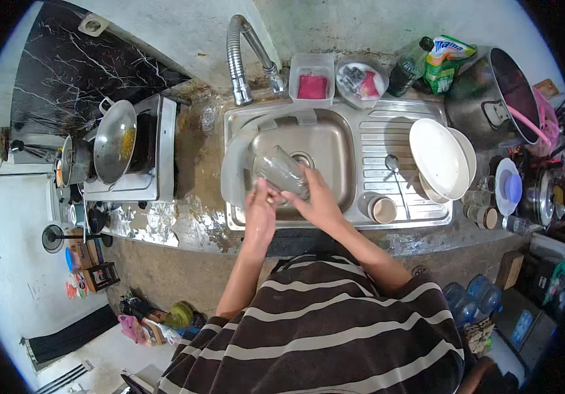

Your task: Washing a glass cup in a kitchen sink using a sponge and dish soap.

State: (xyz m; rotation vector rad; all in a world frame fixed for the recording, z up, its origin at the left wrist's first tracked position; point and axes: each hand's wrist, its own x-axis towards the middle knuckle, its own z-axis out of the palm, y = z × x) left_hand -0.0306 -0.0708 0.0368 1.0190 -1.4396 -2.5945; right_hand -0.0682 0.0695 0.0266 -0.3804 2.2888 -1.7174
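Over the stainless steel sink basin (334,147), a clear drinking glass (281,167) lies tilted between both hands. My right hand (319,202) holds its base end from the right. My left hand (262,202) is at its lower left side, fingers bent and slightly blurred; whether they grip the glass is not clear. A translucent plastic tub or basin (233,170) stands in the left part of the sink, partly behind the glass. The metal faucet (240,59) arches above, its spout away from the hands.
On the drainboard are a cup (382,209), a spoon (400,189) and stacked white dishes (439,157). Behind the sink stand a container with a pink sponge (312,87), a soapy bowl (361,81) and bottles. A large pot (474,108) stands right; a stove with a wok (115,143) left.
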